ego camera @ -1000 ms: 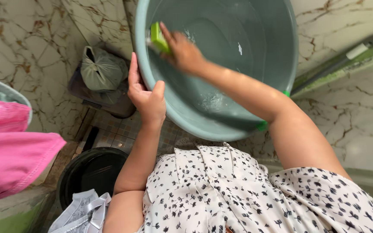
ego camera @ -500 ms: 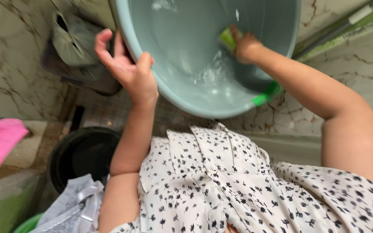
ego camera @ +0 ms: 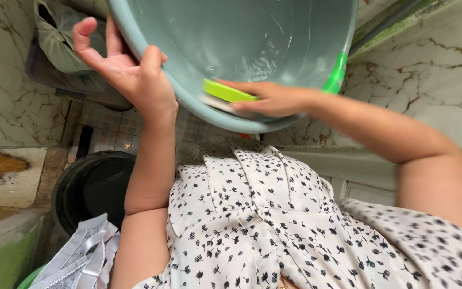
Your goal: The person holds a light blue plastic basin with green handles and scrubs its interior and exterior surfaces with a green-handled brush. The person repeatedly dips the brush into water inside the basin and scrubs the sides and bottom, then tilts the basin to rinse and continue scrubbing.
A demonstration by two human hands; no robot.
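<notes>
- The basin (ego camera: 252,48) is tilted at the far centre, its open side facing near.
- The left hand (ego camera: 129,72) grips the basin's left rim, thumb inside, fingers (ego camera: 89,37) behind the wall.
- The right hand (ego camera: 274,99) lies inside the basin at its near rim, pressing a sponge (ego camera: 225,92) against the wall there.
- A bag (ego camera: 60,37) sits far left, behind the left hand.
- A bucket (ego camera: 92,187) stands on the floor near left, below the left forearm.
- Crumpled wrapping (ego camera: 81,259) lies nearest, just near of the bucket.
</notes>
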